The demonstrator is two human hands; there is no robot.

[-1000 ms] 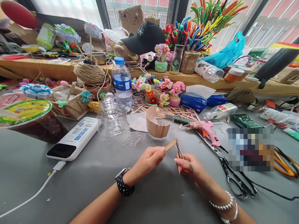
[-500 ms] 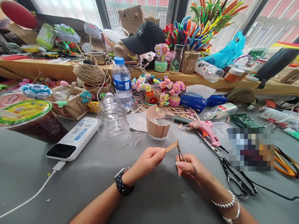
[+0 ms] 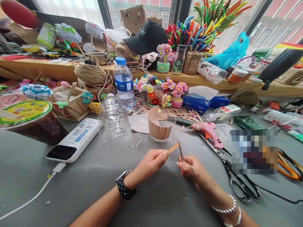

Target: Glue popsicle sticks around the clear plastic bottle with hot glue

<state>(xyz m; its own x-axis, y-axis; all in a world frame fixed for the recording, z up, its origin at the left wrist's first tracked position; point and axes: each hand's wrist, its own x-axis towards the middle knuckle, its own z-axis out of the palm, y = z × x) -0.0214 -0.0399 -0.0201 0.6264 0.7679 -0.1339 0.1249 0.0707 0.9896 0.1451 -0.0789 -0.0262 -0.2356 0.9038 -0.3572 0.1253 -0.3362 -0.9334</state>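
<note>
My left hand (image 3: pixel 151 163) pinches a flat wooden craft stick (image 3: pixel 173 148) above the grey table, its free end pointing up and right. My right hand (image 3: pixel 190 166) grips small scissors (image 3: pixel 181 153) through the finger loops, and the blades meet the tip of the stick. Just behind stands a small cup clad in wooden sticks (image 3: pixel 159 125) on one side. A black watch is on my left wrist, silver bracelets on my right.
A pink glue gun (image 3: pixel 208 130) and large black scissors (image 3: pixel 239 183) lie to the right. A white power bank (image 3: pixel 74 140) with cable, a cut clear bottle (image 3: pixel 114 116), a water bottle (image 3: pixel 123 81) and a twine ball (image 3: pixel 92 74) stand left. Loose sticks and craft flowers crowd the back.
My right hand shifted slightly toward the stick and the scissors' blades closed in on its tip. The left hand and stick barely moved.
</note>
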